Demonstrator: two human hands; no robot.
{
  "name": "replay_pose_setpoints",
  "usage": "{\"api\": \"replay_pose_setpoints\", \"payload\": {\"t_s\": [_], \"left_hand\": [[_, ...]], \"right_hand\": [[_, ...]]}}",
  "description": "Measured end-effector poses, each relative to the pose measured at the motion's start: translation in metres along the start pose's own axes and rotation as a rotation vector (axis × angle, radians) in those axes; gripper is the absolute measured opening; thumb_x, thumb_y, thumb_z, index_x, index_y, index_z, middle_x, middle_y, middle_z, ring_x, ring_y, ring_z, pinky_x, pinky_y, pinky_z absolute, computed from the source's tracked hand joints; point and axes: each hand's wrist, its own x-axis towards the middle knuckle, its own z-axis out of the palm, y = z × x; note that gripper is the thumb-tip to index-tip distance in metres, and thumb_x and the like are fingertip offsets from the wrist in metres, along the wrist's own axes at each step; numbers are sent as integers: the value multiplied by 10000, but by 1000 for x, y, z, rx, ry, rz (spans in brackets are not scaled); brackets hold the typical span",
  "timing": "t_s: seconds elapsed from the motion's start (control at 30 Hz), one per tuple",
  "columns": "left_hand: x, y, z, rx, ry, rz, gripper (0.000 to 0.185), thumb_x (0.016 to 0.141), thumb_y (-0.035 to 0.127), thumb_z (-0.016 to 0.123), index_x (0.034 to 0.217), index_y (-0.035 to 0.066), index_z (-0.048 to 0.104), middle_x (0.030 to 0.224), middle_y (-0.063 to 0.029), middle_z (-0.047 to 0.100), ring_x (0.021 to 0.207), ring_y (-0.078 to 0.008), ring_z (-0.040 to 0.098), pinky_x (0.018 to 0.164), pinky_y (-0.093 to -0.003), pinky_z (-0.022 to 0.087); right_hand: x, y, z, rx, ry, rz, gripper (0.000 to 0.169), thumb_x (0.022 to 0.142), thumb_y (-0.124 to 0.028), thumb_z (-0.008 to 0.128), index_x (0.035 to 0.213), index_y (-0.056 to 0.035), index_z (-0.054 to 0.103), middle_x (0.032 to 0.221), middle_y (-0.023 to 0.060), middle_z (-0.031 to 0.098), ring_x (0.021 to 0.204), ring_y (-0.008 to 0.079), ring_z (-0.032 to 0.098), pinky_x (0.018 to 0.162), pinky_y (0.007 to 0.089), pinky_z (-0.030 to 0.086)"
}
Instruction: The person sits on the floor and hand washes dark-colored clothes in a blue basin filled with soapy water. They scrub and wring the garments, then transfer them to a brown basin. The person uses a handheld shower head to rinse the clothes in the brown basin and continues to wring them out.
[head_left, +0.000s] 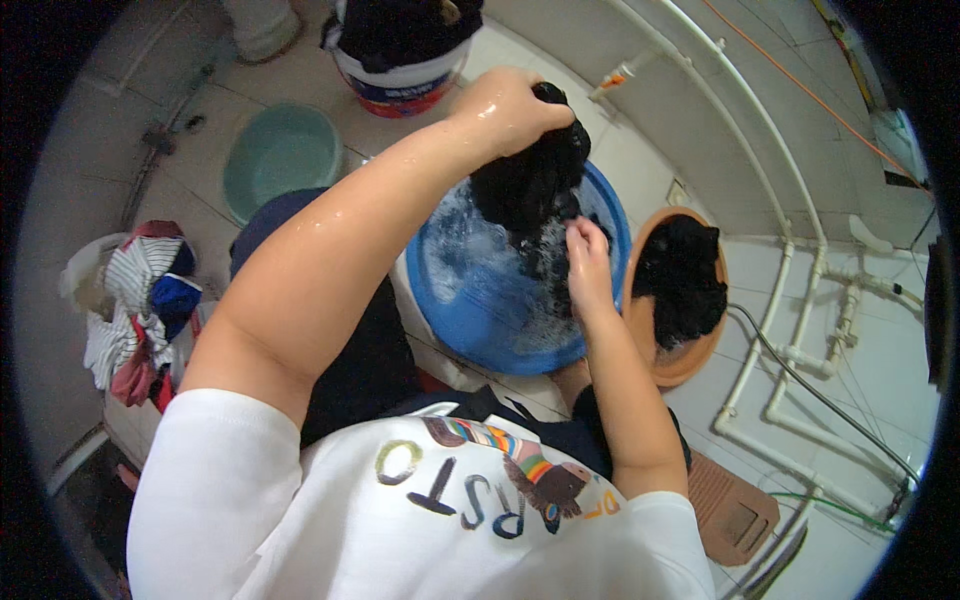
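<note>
A blue plastic basin (487, 352) in front of me holds foamy water (469, 247). Above its far side, my left hand (514, 109) grips the top of a wet black cloth item (529, 180), which hangs down to the water. My right hand (589, 262) is lower, over the basin's right side, its curled fingers closed at the cloth's lower right edge. The part of the cloth behind those fingers is hidden. Right of the basin, an orange-brown plastic tub (645, 330) holds more black wet cloth (682, 281).
A bucket (405, 82) heaped with dark cloth stands at the far side. To the left are a green basin (281, 161) and a pile of striped and coloured clothes (142, 315). White pipes (799, 322) run along the right wall, near a brown washboard (727, 510).
</note>
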Motion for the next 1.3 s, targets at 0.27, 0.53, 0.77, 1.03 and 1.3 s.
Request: {"api": "replay_pose_setpoints", "payload": {"t_s": [0.27, 0.53, 0.77, 1.03, 1.3], "left_hand": [[7, -71, -124, 495, 143, -159, 498, 684, 425, 684, 959, 14, 632, 881, -185, 635, 850, -269, 621, 751, -366, 480], [11, -66, -83, 294, -6, -95, 599, 727, 395, 673, 1138, -14, 524, 1056, -166, 589, 976, -229, 557, 851, -323, 423], [-1, 5, -44, 166, -260, -26, 502, 778, 324, 630, 1140, -8, 523, 1064, -135, 595, 956, -195, 564, 844, -299, 425], [2, -10, -11, 236, -259, 251, 490, 775, 350, 640, 1117, 14, 541, 1039, -165, 601, 935, -242, 593, 814, -325, 455], [-2, 10, -14, 306, -279, 315, 473, 765, 368, 638, 1085, 30, 558, 985, -175, 613, 908, -292, 604, 786, -355, 472]], "right_hand": [[-11, 123, -45, 13, -199, 577, 272, 834, -284, 560, 999, -68, 558, 900, 28, 557, 822, 137, 519, 671, 273, 428], [-21, 261, -74, -398, -136, 547, 468, 782, -259, 588, 1196, -73, 470, 1170, 148, 434, 1064, 282, 435, 876, 350, 371], [-44, 197, -31, -965, -591, 521, 991, 684, -242, 703, 1407, -153, 31, 1317, 184, 363, 1143, 358, 432, 926, 401, 392], [-24, 213, -39, -1015, -888, 441, 426, 735, -336, 611, 986, 7, 597, 1052, 194, 580, 979, 339, 553, 849, 379, 438], [8, 69, -137, -32, -279, 379, 469, 832, -256, 561, 1212, 2, 466, 1110, 121, 563, 1009, 226, 529, 856, 307, 407]]}}
